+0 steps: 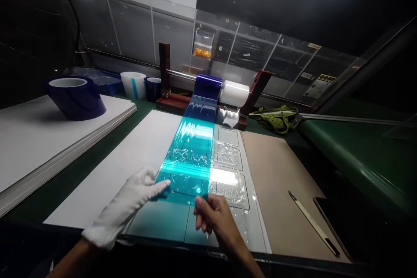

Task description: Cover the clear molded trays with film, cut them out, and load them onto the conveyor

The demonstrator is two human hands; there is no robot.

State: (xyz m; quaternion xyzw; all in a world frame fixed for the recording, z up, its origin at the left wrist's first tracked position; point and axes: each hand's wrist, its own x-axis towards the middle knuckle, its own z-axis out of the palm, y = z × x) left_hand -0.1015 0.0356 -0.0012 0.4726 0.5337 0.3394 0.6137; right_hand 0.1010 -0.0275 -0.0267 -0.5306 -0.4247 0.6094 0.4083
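Note:
A strip of translucent blue film (pixel 187 160) runs down from a dark blue roll (pixel 208 83) over a sheet marked with rounded rectangles (pixel 228 156). My left hand (pixel 133 191), in a white glove, grips the film's left edge near its lower end, the thumb lying on top and the fingers partly beneath. At the lower right corner, my bare right hand (pixel 215 215) pinches the film between thumb and fingers. Clear film (pixel 233 191) covers part of the sheet on the right. A white roll (pixel 235 93) sits beside the blue one on the same rod.
A dark red stand (pixel 165 67) carries the rod. On the left, a large blue tape roll (pixel 76 100) rests on stacked white sheets (pixel 58 139). A craft knife (pixel 312 222) and a dark phone-like slab (pixel 339 226) lie right. A green pouch (pixel 276 119) is behind.

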